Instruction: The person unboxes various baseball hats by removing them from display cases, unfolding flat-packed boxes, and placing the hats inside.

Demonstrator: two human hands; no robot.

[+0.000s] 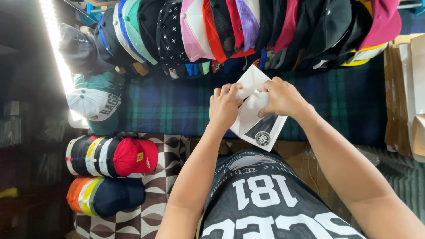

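Two-handedly gripping a white paper packet over the plaid-covered bench, left hand pinching its near-left edge, right hand clamping the right, long axis running away from the body.

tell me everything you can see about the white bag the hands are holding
The white bag is flat and looks like thin glossy plastic, with a dark panel and a round emblem at its lower end. It is tilted above the plaid cloth, its top creased. The left hand and right hand both grip its upper part.

Plaid cloth, geometric-patterned floor, bright light strip.
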